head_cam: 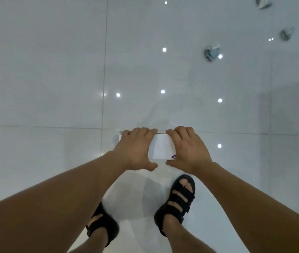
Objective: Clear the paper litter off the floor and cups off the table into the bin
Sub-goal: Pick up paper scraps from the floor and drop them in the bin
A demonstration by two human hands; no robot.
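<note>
A white paper sheet (160,147) was gripped by left hand (136,148) and right hand (189,148), fingers curled round its edges; three crumpled paper wads (211,52) were seen toward the glossy tiled floor's (53,70) far-right corner.

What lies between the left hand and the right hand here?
In the head view, the white paper, which the left hand and right hand both hold by its edges.

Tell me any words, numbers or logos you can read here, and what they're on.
No text can be read anywhere in this view.
paper: one small blue mark beside the right hand, too small to read.
crumpled scraps: blurred grey-blue patches, no legible print.
</note>
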